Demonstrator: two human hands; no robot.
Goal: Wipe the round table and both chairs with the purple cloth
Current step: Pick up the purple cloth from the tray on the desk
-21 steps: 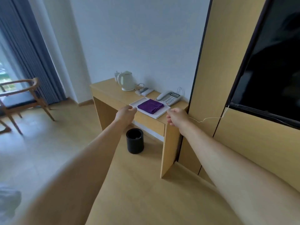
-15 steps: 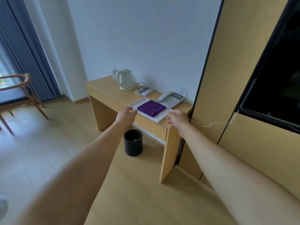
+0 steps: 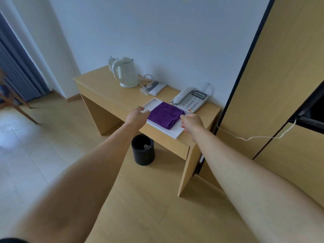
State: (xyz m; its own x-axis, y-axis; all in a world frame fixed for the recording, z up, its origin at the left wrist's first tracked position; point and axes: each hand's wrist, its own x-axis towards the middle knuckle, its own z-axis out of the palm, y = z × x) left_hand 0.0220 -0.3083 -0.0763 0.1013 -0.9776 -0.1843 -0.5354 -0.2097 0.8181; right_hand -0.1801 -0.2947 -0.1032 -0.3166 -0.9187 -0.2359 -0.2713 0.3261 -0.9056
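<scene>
Both the left hand point(image 3: 137, 115) and right hand point(image 3: 191, 121), loosely curled and empty, should grasp the folded purple cloth point(image 3: 165, 114) by its edges at frame centre.

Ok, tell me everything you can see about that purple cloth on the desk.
The purple cloth is a deep violet, soft-looking towel with a plush nap, folded into a flat rectangle with layered edges showing at its near right corner. It lies in a shallow white tray on the wooden desk, beside the telephone. The left hand and right hand flank it; whether either touches it cannot be told.
</scene>
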